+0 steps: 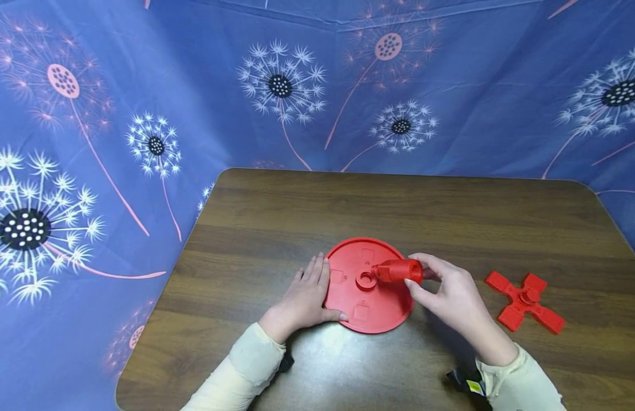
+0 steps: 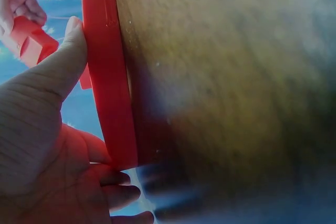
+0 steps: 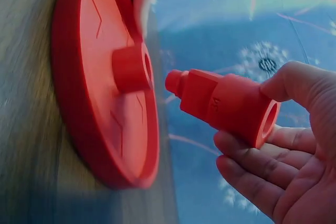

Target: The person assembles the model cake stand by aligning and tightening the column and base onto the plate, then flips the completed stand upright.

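A round red plate with a raised rim [image 1: 348, 302] lies on the table, a short hollow socket [image 1: 366, 280] standing at its centre. My left hand [image 1: 306, 294] rests along the plate's left edge, fingers straight and thumb at the near rim. With thumb and fingers my right hand [image 1: 448, 291] pinches a red cylindrical post [image 3: 231, 103] at its wide hollow end. The post has flat sides, the number 34 and a narrower round tip. It is tilted nearly level above the plate, its tip pointing toward the socket and apart from it in the right wrist view.
A red cross-shaped piece [image 1: 525, 301] with a round hub lies to the right of my right hand. The wood-grain table [image 1: 297, 205] ends at a blue dandelion-print cloth [image 1: 194, 68] behind and to the left.
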A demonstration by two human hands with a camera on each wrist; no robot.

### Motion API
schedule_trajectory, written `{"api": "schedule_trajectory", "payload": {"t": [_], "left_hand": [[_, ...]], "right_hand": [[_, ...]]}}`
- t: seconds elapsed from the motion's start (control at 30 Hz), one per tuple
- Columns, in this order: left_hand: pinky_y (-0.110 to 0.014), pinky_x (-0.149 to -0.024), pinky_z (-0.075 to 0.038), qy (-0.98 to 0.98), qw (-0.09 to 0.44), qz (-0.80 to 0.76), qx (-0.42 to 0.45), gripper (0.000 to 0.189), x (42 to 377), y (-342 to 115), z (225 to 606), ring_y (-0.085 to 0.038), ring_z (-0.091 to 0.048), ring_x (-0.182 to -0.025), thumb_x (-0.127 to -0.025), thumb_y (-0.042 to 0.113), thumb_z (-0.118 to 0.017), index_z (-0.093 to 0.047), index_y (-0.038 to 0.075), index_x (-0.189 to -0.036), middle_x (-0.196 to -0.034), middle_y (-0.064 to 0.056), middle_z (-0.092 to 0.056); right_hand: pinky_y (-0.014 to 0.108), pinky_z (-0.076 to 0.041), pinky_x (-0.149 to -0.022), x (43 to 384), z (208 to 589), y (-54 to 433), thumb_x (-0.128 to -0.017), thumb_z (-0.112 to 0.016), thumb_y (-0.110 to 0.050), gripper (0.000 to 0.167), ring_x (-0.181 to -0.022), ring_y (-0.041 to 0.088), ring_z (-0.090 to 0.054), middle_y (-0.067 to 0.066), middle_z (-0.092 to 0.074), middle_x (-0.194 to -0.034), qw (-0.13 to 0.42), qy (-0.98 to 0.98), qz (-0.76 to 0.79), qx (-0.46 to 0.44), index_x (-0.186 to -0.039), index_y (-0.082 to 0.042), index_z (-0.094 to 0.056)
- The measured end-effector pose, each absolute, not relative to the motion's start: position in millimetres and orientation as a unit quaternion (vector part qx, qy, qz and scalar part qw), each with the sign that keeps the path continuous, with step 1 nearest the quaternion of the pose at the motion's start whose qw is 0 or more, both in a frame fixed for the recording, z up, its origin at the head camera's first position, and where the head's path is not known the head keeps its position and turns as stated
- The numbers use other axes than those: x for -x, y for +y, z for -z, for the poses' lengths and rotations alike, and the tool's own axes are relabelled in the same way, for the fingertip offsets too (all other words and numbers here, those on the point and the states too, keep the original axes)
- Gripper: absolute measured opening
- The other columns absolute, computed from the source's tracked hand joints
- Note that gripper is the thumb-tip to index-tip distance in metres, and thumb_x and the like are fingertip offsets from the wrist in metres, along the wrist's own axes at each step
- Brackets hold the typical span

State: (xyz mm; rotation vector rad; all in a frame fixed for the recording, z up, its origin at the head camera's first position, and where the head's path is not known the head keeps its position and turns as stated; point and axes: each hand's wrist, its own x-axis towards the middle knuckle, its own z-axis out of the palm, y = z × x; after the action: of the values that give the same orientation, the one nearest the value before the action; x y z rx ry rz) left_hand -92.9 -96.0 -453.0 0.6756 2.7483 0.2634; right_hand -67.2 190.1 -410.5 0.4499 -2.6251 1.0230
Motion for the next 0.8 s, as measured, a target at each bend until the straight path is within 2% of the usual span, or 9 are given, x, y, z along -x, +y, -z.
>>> {"api": "schedule_trajectory", "payload": {"t": [0.13, 0.3, 0.43, 0.67, 0.8], "left_hand": [[-0.053, -0.113, -0.025, 0.955, 0.153, -0.095, -0.235, 0.118, 93, -96, 454, -0.035, -0.013, -0.147, -0.077, 0.07, -0.066, -0.016, -0.004, -0.153, -0.16, -0.022, -0.011], [-0.053, -0.113, -0.025, 0.956, 0.153, -0.091, -0.232, 0.118, 94, -96, 453, -0.035, -0.013, -0.147, -0.077, 0.071, -0.065, -0.016, -0.004, -0.154, -0.16, -0.021, -0.012], [-0.053, -0.113, -0.025, 0.957, 0.153, -0.089, -0.231, 0.118, 93, -95, 453, -0.035, -0.013, -0.147, -0.076, 0.07, -0.066, -0.016, -0.003, -0.154, -0.16, -0.021, -0.012], [-0.051, -0.113, -0.026, 0.957, 0.153, -0.084, -0.233, 0.117, 93, -95, 453, -0.034, -0.014, -0.147, -0.076, 0.069, -0.067, -0.016, -0.003, -0.154, -0.16, -0.02, -0.013], [-0.051, -0.113, -0.027, 0.957, 0.154, -0.086, -0.23, 0.117, 92, -95, 452, -0.034, -0.014, -0.147, -0.076, 0.069, -0.067, -0.017, -0.004, -0.153, -0.16, -0.021, -0.012]], "right_hand": [[0.035, -0.056, -0.068, 73, 410, 180, -0.076, -0.078, -0.007, 0.039, -0.076, 0.009, -0.066, -0.006, -0.068, -0.09, 0.115, -0.911, -0.352, -0.181, -0.113, -0.011, -0.067], [0.033, -0.052, -0.062, 78, 407, 169, -0.075, -0.078, -0.01, 0.042, -0.071, 0.012, -0.061, 0.005, -0.069, -0.098, 0.118, -0.917, -0.317, -0.212, -0.115, -0.003, -0.068], [0.037, -0.052, -0.067, 81, 401, 161, -0.076, -0.079, -0.015, 0.047, -0.078, 0.019, -0.061, 0.008, -0.069, -0.103, 0.108, -0.925, -0.284, -0.229, -0.12, -0.002, -0.067], [0.048, -0.055, -0.081, 87, 398, 147, -0.077, -0.082, -0.017, 0.053, -0.101, 0.03, -0.065, 0.015, -0.067, -0.115, 0.071, -0.927, -0.28, -0.238, -0.126, -0.002, -0.064], [0.047, -0.054, -0.085, 91, 400, 142, -0.078, -0.083, -0.021, 0.053, -0.107, 0.031, -0.064, 0.014, -0.066, -0.119, 0.063, -0.924, -0.294, -0.237, -0.125, -0.005, -0.065]]}}
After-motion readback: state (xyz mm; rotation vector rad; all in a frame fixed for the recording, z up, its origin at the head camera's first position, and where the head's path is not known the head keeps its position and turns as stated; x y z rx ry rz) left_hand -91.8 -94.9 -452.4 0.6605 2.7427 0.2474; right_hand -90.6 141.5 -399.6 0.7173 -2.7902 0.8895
